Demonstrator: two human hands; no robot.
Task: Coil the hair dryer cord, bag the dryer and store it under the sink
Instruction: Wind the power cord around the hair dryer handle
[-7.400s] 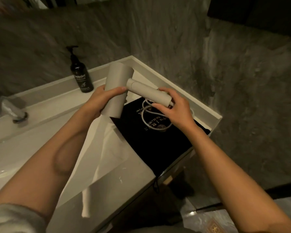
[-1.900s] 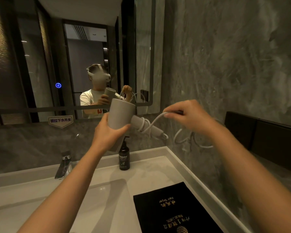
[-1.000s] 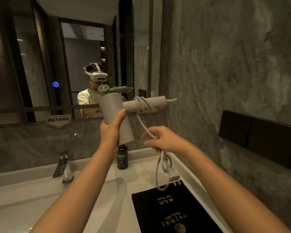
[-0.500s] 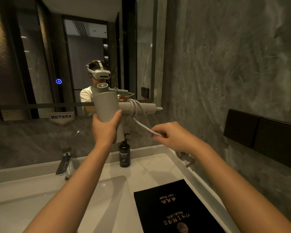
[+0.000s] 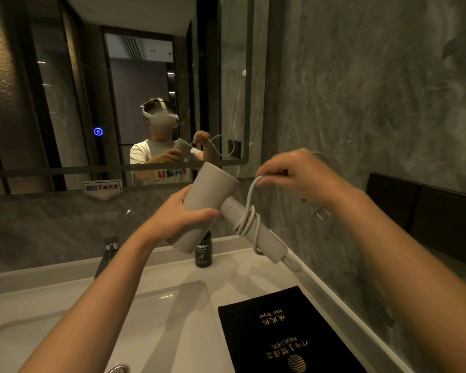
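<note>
I hold a grey hair dryer [image 5: 209, 195] up over the counter, its handle sloping down to the right. My left hand [image 5: 176, 214] grips the barrel. The white cord [image 5: 249, 220] is wound in a few turns around the handle, and my right hand [image 5: 293, 175] pinches the cord above it, pulling a loop up. The plug [image 5: 320, 212] dangles behind my right wrist, near the wall. A black dryer bag [image 5: 283, 332] with gold lettering lies flat on the counter at the lower right.
A dark pump bottle [image 5: 203, 250] stands on the white counter [image 5: 242, 273] behind the dryer. The sink basin [image 5: 151, 319] and tap [image 5: 111, 249] are at the left. A mirror [image 5: 119, 90] faces me; a stone wall with a black panel [image 5: 425, 211] runs along the right.
The dryer has tilted so the handle slopes down to the right. My right hand has risen from below the handle to above it, carrying the cord around in another turn.
</note>
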